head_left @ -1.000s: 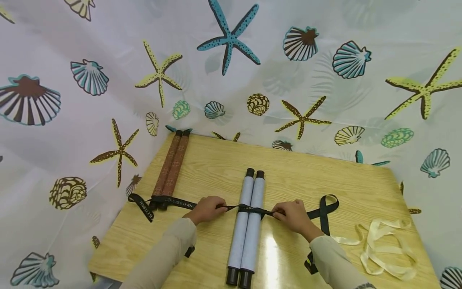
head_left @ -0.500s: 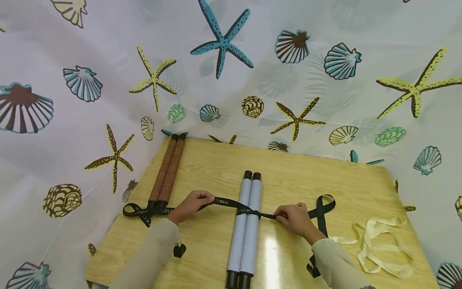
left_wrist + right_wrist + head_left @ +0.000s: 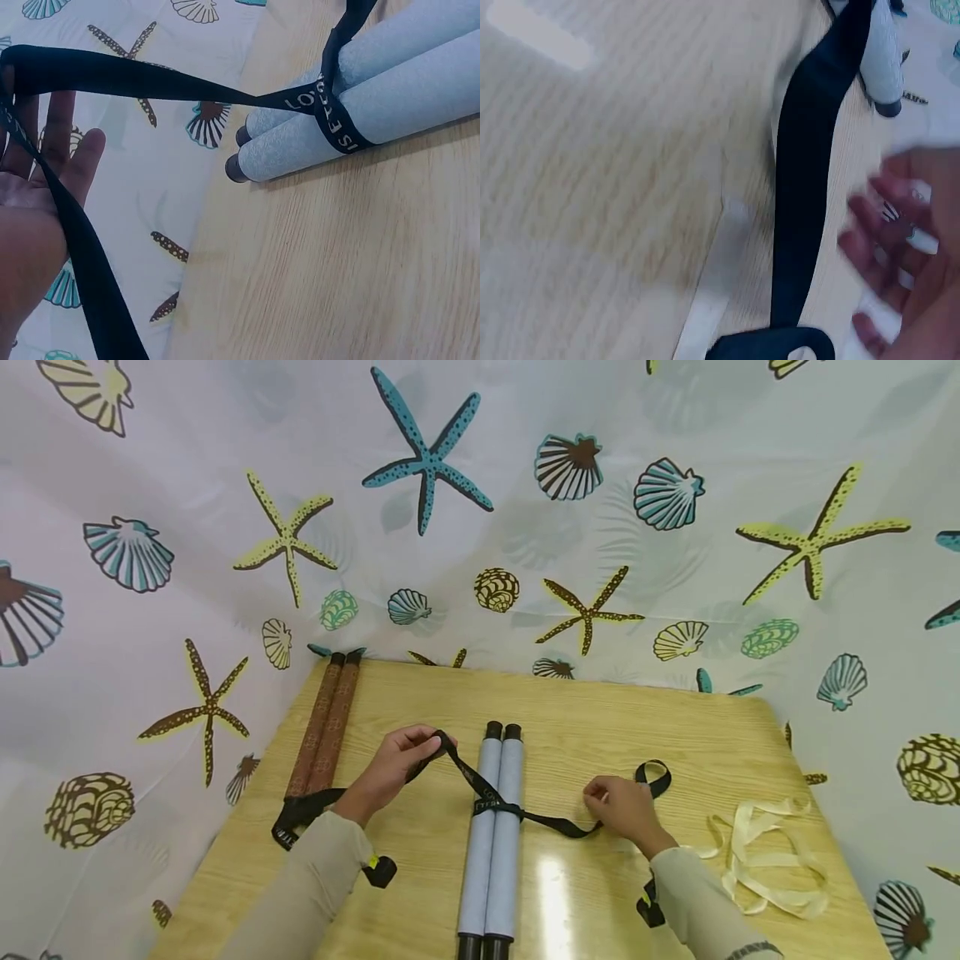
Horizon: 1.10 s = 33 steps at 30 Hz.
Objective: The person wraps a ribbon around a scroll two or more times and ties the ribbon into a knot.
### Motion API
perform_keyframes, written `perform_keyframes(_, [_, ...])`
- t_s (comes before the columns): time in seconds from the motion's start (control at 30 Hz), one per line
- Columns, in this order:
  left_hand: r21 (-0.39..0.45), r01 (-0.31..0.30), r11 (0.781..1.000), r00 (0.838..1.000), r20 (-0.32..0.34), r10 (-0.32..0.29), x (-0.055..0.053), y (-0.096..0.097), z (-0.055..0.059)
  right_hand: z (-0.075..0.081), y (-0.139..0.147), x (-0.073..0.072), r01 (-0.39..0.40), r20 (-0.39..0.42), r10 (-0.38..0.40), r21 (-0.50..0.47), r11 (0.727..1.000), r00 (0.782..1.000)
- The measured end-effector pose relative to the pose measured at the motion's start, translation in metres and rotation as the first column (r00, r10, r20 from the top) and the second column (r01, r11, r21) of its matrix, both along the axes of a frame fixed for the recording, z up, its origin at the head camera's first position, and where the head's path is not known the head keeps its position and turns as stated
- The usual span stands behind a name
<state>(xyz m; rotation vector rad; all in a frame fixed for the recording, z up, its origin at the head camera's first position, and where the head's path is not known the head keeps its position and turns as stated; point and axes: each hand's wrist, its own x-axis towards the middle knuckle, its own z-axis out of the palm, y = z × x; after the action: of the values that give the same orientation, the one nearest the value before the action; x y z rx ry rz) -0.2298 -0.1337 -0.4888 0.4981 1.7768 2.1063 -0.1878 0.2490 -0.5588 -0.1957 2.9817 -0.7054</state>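
Two pale blue rolls with black end caps (image 3: 489,860) lie side by side on the table. A black ribbon (image 3: 474,779) with white lettering loops around both and crosses over on top. My left hand (image 3: 392,770), left of the rolls, pinches one raised length of it between thumb and index finger; in the left wrist view this ribbon (image 3: 135,77) runs taut from the hand to the rolls. Right of the rolls, my right hand (image 3: 624,806) hovers with loosely bent fingers. The right wrist view shows that hand (image 3: 930,300), blurred, beside the slack ribbon (image 3: 802,187), apart from it.
Two brown patterned rolls (image 3: 322,731) lie at the table's left, black ribbon at their near ends. A loose cream ribbon (image 3: 750,860) lies in a tangle at the right. A curtain (image 3: 450,552) printed with shells and starfish surrounds the wooden table (image 3: 600,710).
My left hand has moved left and up, lifting its ribbon length off the rolls. My right hand has let go of the other length, which now sags to the table.
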Motion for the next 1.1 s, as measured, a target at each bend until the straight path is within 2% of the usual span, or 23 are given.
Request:
perform_keyframes(0.07, [-0.023, -0.014, 1.000, 1.000, 0.000, 0.014, 0.000, 0.004, 0.001, 0.000, 0.012, -0.003, 0.152, 0.021, -0.152, 0.037, 0.988, 0.988])
perform_keyframes(0.17, [-0.044, -0.021, 0.999, 1.000, -0.008, 0.021, 0.000, 0.007, 0.000, -0.004, 0.030, -0.007, 0.342, 0.093, -0.353, 0.114, 0.933, 0.931])
perform_keyframes(0.27, [-0.060, -0.016, 0.998, 1.000, -0.025, 0.015, 0.000, 0.008, -0.004, -0.010, 0.044, -0.007, 0.416, 0.199, -0.444, 0.167, 0.894, 0.874])
perform_keyframes(0.33, [-0.083, -0.021, 0.996, 0.999, -0.030, 0.018, 0.000, 0.008, -0.005, -0.015, 0.050, -0.007, 0.423, 0.252, -0.454, 0.167, 0.891, 0.855])
perform_keyframes(0.37, [-0.094, -0.024, 0.995, 0.999, -0.033, 0.021, 0.000, 0.008, -0.006, -0.016, 0.051, -0.007, 0.420, 0.268, -0.448, 0.156, 0.894, 0.853])
perform_keyframes(0.5, [-0.132, -0.061, 0.989, 0.998, -0.032, 0.057, 0.001, 0.011, -0.004, -0.016, 0.051, -0.008, 0.394, 0.271, -0.408, 0.107, 0.913, 0.872])
perform_keyframes(0.6, [-0.149, -0.095, 0.984, 0.995, -0.037, 0.091, 0.001, 0.015, -0.001, -0.008, 0.045, -0.014, 0.373, 0.251, -0.382, 0.083, 0.924, 0.889])
perform_keyframes(0.7, [-0.168, -0.119, 0.979, 0.992, -0.047, 0.113, 0.003, 0.018, 0.001, 0.010, 0.031, -0.025, 0.358, 0.203, -0.358, 0.039, 0.933, 0.911])
perform_keyframes(0.8, [-0.180, -0.124, 0.976, 0.992, -0.057, 0.115, 0.004, 0.022, 0.003, 0.038, 0.005, -0.044, 0.303, 0.107, -0.298, -0.035, 0.952, 0.949])
perform_keyframes(0.9, [-0.187, -0.104, 0.977, 0.993, -0.071, 0.092, 0.005, 0.025, 0.004, 0.069, -0.032, -0.063, 0.216, -0.002, -0.217, -0.086, 0.973, 0.976])
perform_keyframes(1.0, [-0.199, -0.082, 0.976, 0.994, -0.093, 0.065, 0.005, 0.026, 0.004, 0.097, -0.075, -0.076, 0.088, -0.101, -0.103, -0.144, 0.986, 0.990])
perform_keyframes(1.03, [-0.203, -0.077, 0.976, 0.993, -0.099, 0.058, 0.005, 0.026, 0.004, 0.105, -0.089, -0.080, 0.025, -0.121, -0.048, -0.185, 0.982, 0.992])
perform_keyframes(1.1, [-0.206, -0.069, 0.976, 0.993, -0.112, 0.047, 0.005, 0.025, 0.005, 0.118, -0.114, -0.085, -0.125, -0.138, 0.090, -0.269, 0.955, 0.986])
